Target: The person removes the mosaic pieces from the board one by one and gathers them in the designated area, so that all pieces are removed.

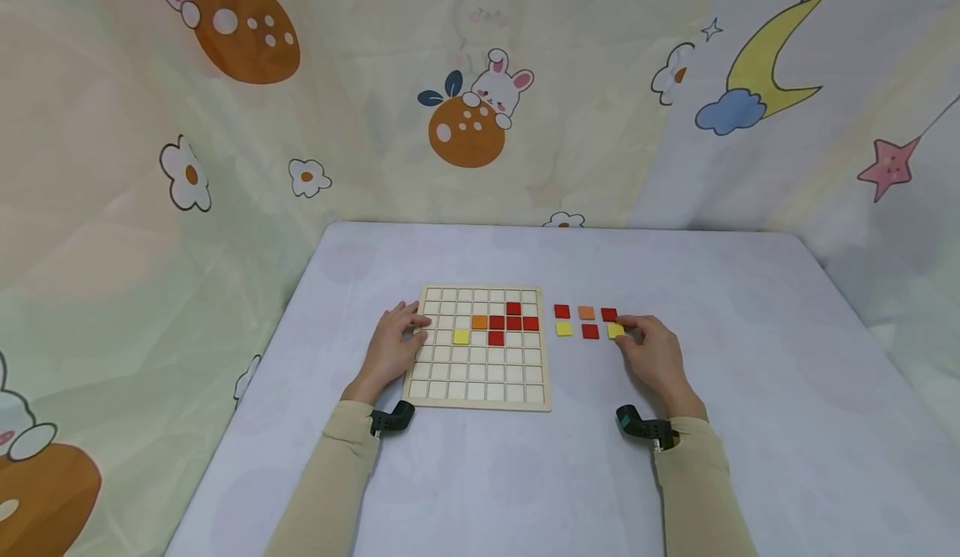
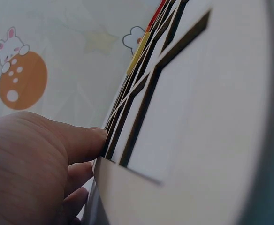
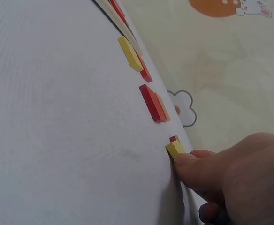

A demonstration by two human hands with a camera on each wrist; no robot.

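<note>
right hand (image 1: 658,358) pinches the rightmost yellow tile (image 1: 615,330), apparently by its edges; lift clear of the red tile (image 1: 608,314); left hand (image 1: 388,347), fingers relaxed, touches the board (image 1: 480,406)

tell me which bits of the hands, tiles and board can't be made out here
Right wrist view: most of the flat red square tile, hidden behind the flat yellow square tile that the right hand pinches.
Left wrist view: near rim of the flat pale wooden grid board, too blurred for detail.
Left wrist view: part of the left hand, cut off by the left edge.
</note>
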